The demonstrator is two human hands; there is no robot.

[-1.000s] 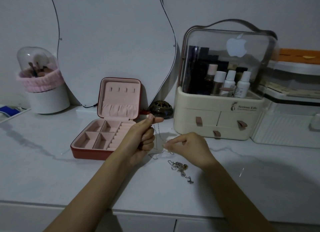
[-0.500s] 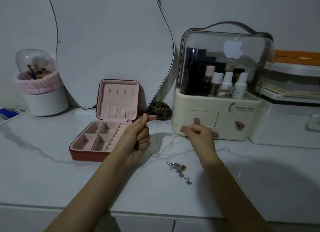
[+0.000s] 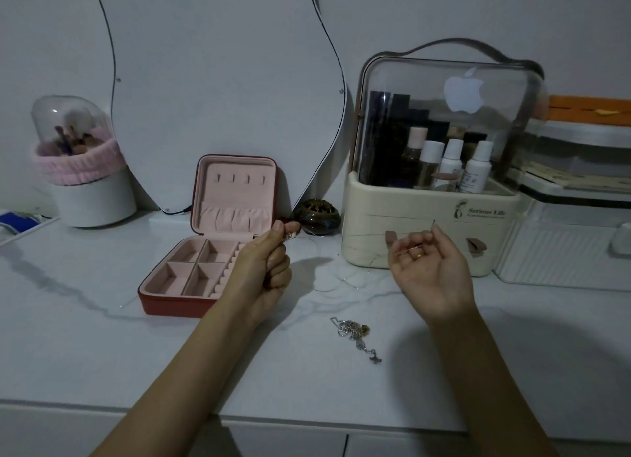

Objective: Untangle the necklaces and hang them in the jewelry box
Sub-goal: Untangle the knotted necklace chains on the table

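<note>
A thin necklace chain hangs slack between the two raised hands, its loop sagging to the white marbled tabletop in front of the cosmetics organiser; the strand is so fine that its exact course is hard to follow. The left hand pinches one end between thumb and forefinger just beside the back right corner of the jewelry box, the other fingers curled into the palm. The right hand is turned palm up, its fingers loosely curled with a yellow ring on one of them; whether they pinch the chain's other end I cannot tell (the strand fades out near them). A second tangle of silver chain with small charms lies on the tabletop nearer the person, between the two forearms. The jewelry box stands open, red outside and pink inside, its lid upright with four small hooks and a gathered pocket. Behind it leans a curved mirror, with a small dark round pot at its foot. Far left stands a domed brush holder with a pink band.
</note>
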